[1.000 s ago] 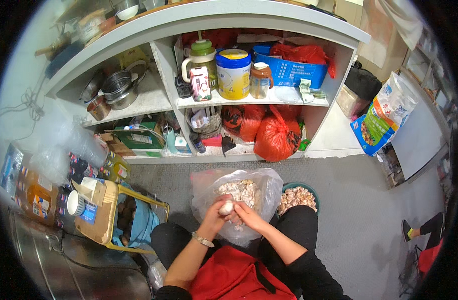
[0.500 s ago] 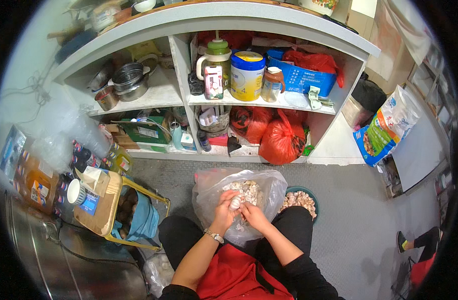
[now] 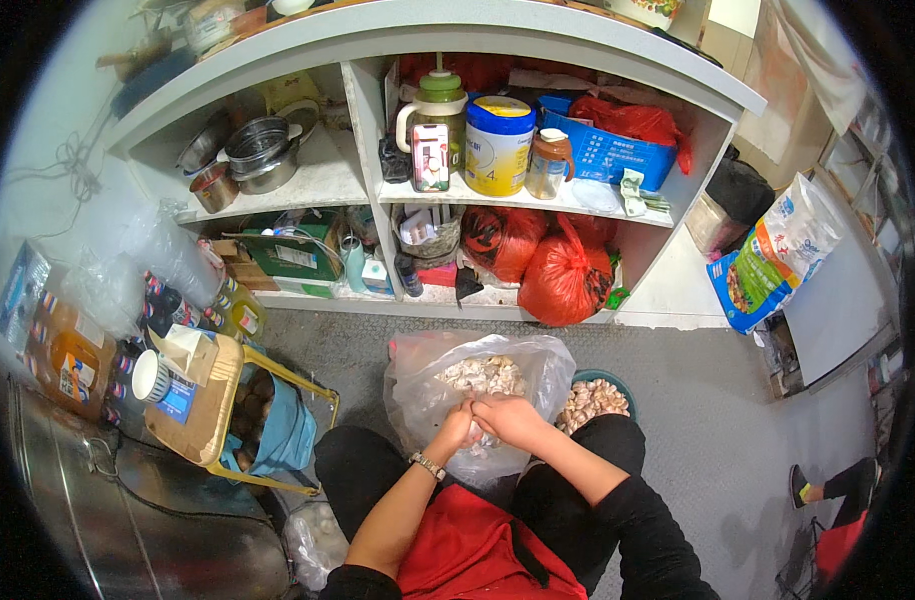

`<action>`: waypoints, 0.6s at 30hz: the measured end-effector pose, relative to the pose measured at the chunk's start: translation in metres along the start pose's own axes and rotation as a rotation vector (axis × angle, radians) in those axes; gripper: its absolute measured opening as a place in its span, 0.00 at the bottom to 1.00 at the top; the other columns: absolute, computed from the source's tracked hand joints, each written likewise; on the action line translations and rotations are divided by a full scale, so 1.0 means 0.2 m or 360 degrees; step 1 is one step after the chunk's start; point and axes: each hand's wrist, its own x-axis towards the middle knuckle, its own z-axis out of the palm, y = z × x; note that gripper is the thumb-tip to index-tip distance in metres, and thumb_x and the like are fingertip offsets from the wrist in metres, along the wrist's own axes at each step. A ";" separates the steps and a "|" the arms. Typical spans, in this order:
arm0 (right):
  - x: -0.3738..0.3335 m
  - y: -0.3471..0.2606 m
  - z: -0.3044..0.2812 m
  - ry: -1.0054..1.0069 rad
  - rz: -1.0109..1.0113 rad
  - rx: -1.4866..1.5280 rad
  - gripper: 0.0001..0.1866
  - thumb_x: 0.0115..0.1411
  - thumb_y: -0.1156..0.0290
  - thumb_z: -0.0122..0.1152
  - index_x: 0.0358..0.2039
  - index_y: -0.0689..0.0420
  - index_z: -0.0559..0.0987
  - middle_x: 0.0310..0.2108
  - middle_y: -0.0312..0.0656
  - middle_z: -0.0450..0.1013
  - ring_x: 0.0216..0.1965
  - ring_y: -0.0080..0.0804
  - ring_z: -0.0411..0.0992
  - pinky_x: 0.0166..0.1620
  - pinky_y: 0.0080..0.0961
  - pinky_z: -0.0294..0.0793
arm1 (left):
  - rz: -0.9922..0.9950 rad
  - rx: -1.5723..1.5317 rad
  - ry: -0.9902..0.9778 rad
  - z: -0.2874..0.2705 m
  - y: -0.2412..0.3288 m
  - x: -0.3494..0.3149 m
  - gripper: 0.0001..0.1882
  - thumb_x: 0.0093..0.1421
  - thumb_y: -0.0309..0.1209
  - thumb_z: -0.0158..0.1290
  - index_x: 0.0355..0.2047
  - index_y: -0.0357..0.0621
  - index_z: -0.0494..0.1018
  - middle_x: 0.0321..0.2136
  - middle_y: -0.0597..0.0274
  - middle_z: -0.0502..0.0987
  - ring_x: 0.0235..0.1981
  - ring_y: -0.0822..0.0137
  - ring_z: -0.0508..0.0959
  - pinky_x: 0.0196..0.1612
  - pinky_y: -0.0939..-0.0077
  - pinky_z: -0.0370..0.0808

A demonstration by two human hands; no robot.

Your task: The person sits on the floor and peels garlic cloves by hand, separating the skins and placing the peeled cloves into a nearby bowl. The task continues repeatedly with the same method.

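Both hands are closed together over the near part of a clear plastic bag (image 3: 418,375). My left hand (image 3: 458,425), with a watch on its wrist, grips a garlic bulb from the left; the fingers now cover nearly all of it. From the right, my right hand (image 3: 510,418) folds over the same bulb, its knuckles up and its fingers pressed against the left hand. Garlic skins and pieces (image 3: 486,374) lie inside the open bag, just beyond the hands. Beside my right knee, loose garlic cloves (image 3: 595,402) fill a green basin (image 3: 633,400).
A yellow-framed stool (image 3: 223,400) with a paper cup (image 3: 151,377) stands at left, near bottles. Ahead is a white shelf unit (image 3: 368,160) with pots, a phone (image 3: 431,158) and red bags (image 3: 566,275). Another person's foot (image 3: 800,487) shows at far right.
My right hand has moved up and over the garlic bulb, which showed plainly between the hands before and is now mostly covered. The left hand has shifted slightly.
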 end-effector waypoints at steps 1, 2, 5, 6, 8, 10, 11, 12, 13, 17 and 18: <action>0.01 0.00 0.02 0.0048 -0.0021 0.0069 0.08 0.57 0.67 0.52 0.35 0.56 0.69 0.33 0.46 0.70 0.34 0.48 0.70 0.34 0.37 0.70 | -0.0060 0.0002 0.0002 -0.01 0.00 0.01 0.17 0.65 0.45 0.40 0.37 0.45 0.69 0.22 0.66 0.73 0.13 0.76 0.67 0.13 0.82 0.60; 0.01 0.01 0.04 0.0094 -0.0045 0.0135 0.08 0.57 0.67 0.52 0.34 0.57 0.69 0.32 0.46 0.70 0.33 0.48 0.70 0.34 0.36 0.69 | 0.0069 -0.0106 0.0054 0.01 -0.01 0.03 0.16 0.65 0.44 0.40 0.38 0.46 0.70 0.24 0.66 0.73 0.14 0.76 0.67 0.14 0.83 0.60; -0.01 0.03 0.10 0.0184 0.0317 0.0450 0.06 0.56 0.69 0.51 0.30 0.59 0.69 0.27 0.46 0.69 0.29 0.45 0.70 0.32 0.35 0.69 | 0.0397 -0.0300 0.0152 0.04 -0.04 0.07 0.16 0.64 0.43 0.41 0.42 0.47 0.70 0.27 0.68 0.73 0.17 0.76 0.69 0.15 0.84 0.62; -0.01 0.03 0.13 0.0247 0.0378 0.0573 0.06 0.57 0.70 0.50 0.29 0.59 0.69 0.25 0.44 0.68 0.27 0.42 0.69 0.30 0.33 0.69 | 0.0464 -0.0279 0.0142 0.04 -0.05 0.09 0.16 0.64 0.43 0.41 0.44 0.47 0.69 0.28 0.68 0.73 0.17 0.76 0.69 0.15 0.84 0.63; -0.01 0.04 0.17 0.0410 0.0443 0.0883 0.05 0.57 0.70 0.48 0.28 0.58 0.69 0.20 0.42 0.67 0.22 0.36 0.68 0.27 0.28 0.67 | 0.0645 -0.0255 0.0191 0.06 -0.06 0.10 0.14 0.64 0.43 0.42 0.41 0.47 0.68 0.26 0.69 0.71 0.16 0.76 0.67 0.14 0.84 0.60; 0.00 0.06 0.20 0.0431 0.0835 0.1276 0.07 0.59 0.69 0.47 0.27 0.58 0.69 0.20 0.38 0.67 0.22 0.31 0.67 0.26 0.25 0.66 | 0.0705 -0.0281 0.0200 0.06 -0.04 0.10 0.13 0.64 0.43 0.42 0.35 0.47 0.67 0.21 0.70 0.69 0.14 0.78 0.65 0.13 0.83 0.57; 0.00 0.06 0.20 0.0442 0.1103 0.1466 0.08 0.60 0.69 0.47 0.27 0.58 0.70 0.19 0.36 0.66 0.22 0.29 0.67 0.26 0.24 0.65 | 0.0721 -0.0249 0.0194 0.06 -0.03 0.10 0.14 0.64 0.44 0.41 0.34 0.47 0.67 0.20 0.70 0.68 0.14 0.78 0.64 0.12 0.83 0.56; 0.01 0.07 0.20 0.0494 0.1231 0.2007 0.10 0.61 0.67 0.44 0.24 0.54 0.69 0.18 0.31 0.62 0.18 0.21 0.61 0.21 0.20 0.61 | 0.0554 -0.0261 0.0080 0.03 -0.01 0.09 0.15 0.64 0.45 0.40 0.37 0.47 0.66 0.21 0.69 0.69 0.15 0.78 0.65 0.13 0.84 0.58; 0.02 0.09 0.21 0.0596 0.1323 0.2182 0.10 0.61 0.67 0.44 0.24 0.53 0.69 0.17 0.30 0.61 0.17 0.20 0.60 0.21 0.20 0.59 | 0.0383 -0.0365 -0.0048 0.02 0.01 0.08 0.17 0.65 0.46 0.39 0.40 0.47 0.65 0.22 0.67 0.70 0.15 0.78 0.66 0.14 0.85 0.59; 0.03 0.27 0.21 0.1095 0.1666 0.2815 0.14 0.61 0.65 0.43 0.19 0.50 0.61 0.15 0.33 0.60 0.13 0.21 0.53 0.15 0.19 0.51 | 0.0364 -0.0913 -0.0263 0.01 0.06 0.05 0.18 0.65 0.49 0.37 0.37 0.48 0.66 0.19 0.67 0.69 0.13 0.77 0.64 0.13 0.85 0.58; 0.05 0.31 0.25 0.1158 0.1674 0.2552 0.13 0.61 0.65 0.44 0.19 0.52 0.63 0.16 0.36 0.62 0.14 0.24 0.57 0.16 0.22 0.56 | 0.0376 -0.0949 -0.0169 0.01 0.07 0.05 0.18 0.65 0.49 0.37 0.38 0.49 0.66 0.20 0.66 0.69 0.13 0.77 0.64 0.13 0.84 0.58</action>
